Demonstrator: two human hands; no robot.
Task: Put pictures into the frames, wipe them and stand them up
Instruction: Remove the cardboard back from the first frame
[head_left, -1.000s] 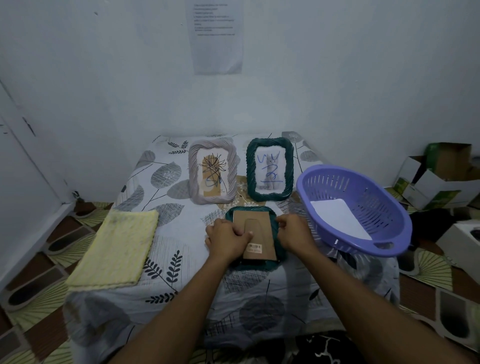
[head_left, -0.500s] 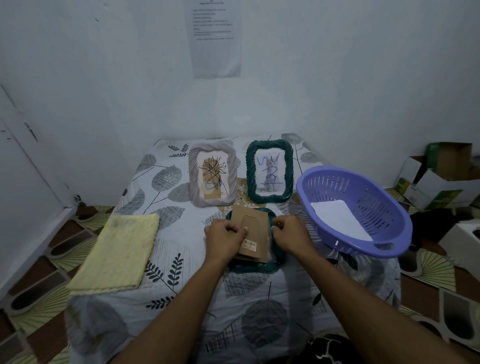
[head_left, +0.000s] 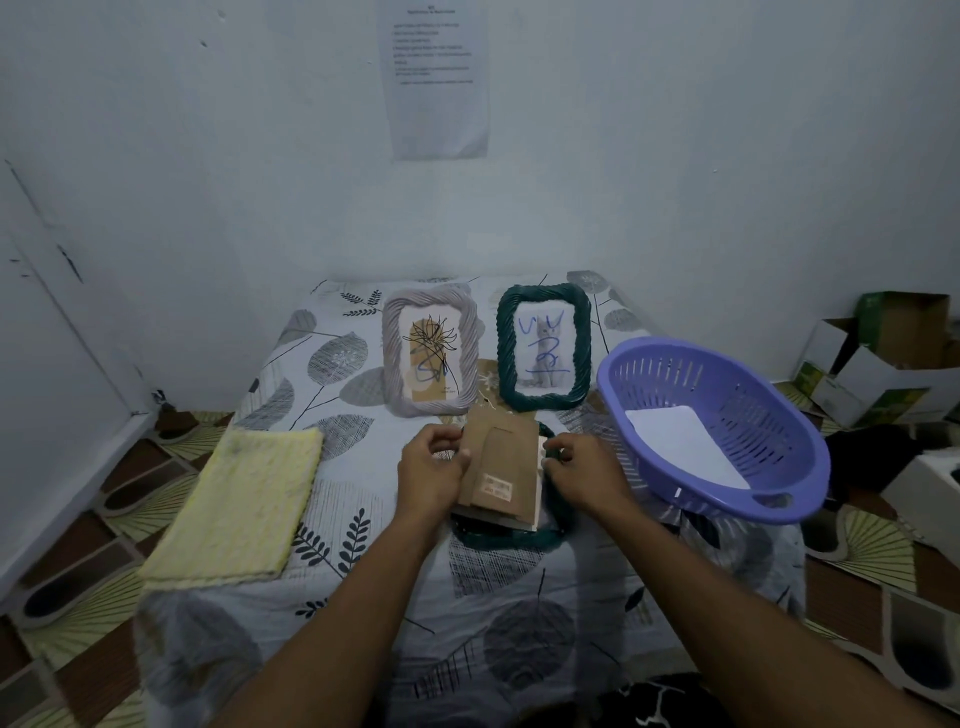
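A dark green frame (head_left: 550, 530) lies face down at the middle of the patterned table. Its brown cardboard backing (head_left: 501, 475) is lifted off it and tilted up. My left hand (head_left: 431, 475) pinches the backing's left edge. My right hand (head_left: 582, 475) grips the frame's right rim beside the backing. Behind them stand a grey frame (head_left: 431, 351) with a scribbled picture and a green frame (head_left: 544, 345) with a cat picture, both upright. A yellow cloth (head_left: 241, 501) lies flat at the left.
A purple plastic basket (head_left: 727, 384) with a white sheet (head_left: 683, 447) inside sits at the table's right edge, close to my right hand. Cardboard boxes (head_left: 883, 353) stand on the floor at far right. A white wall with a printed paper rises behind the table.
The cardboard backing lay flat in the face-down green frame; it has come up out of the frame, raised by my left hand while my right hand stays on the rim.
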